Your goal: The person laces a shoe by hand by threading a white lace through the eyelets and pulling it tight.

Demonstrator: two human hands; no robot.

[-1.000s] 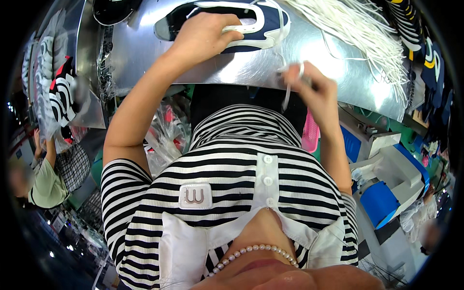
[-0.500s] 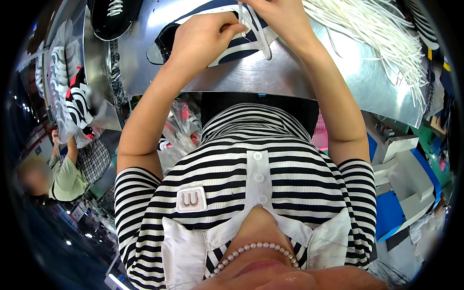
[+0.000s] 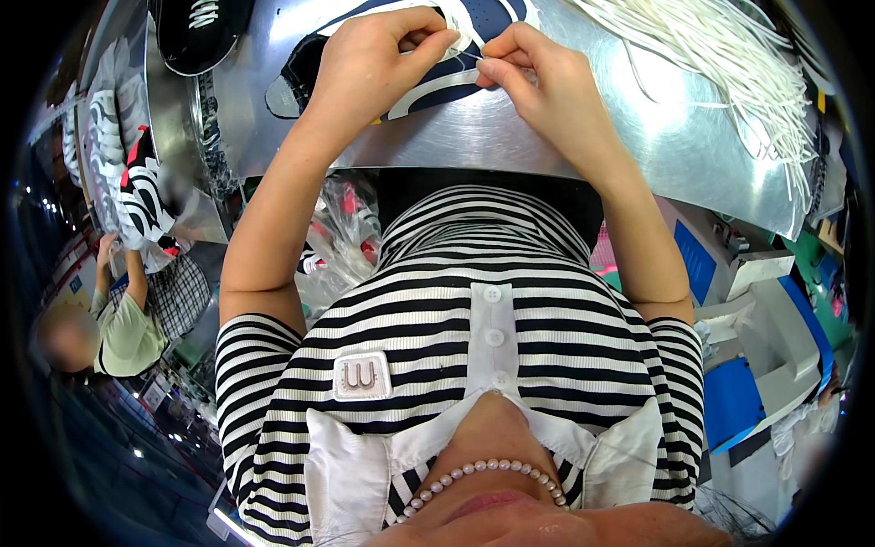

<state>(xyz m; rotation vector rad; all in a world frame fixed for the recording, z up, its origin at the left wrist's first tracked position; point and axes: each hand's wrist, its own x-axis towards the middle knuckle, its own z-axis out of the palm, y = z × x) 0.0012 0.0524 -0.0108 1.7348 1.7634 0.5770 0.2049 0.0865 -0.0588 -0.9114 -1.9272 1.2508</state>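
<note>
A navy and white sneaker (image 3: 469, 92) lies on its side on the metal table, toe and heel running left to right. My left hand (image 3: 378, 64) covers part of its upper, thumb and forefinger pinched together at the white shoelace (image 3: 463, 32). To its right, my right hand (image 3: 551, 87) is closed over the shoe, its thumb and forefinger pinching a thin end of the lace. The fingertips of both hands are a short gap apart. Part of the shoe's upper is hidden behind my left hand, and its far side runs out of the picture.
A thick bundle of white shoelaces (image 3: 720, 77) spreads over the right of the metal table (image 3: 437, 150). At the far left stands a black shoe (image 3: 202, 36). Bagged shoes (image 3: 108, 150) hang beyond, near another person (image 3: 132, 337). Grey and blue boxes (image 3: 766, 356) are below right.
My right hand has come down and nearer my body, from the far side of the shoe to beside my left hand. The loose lace loop that hung over the shoe's near side has gone.
</note>
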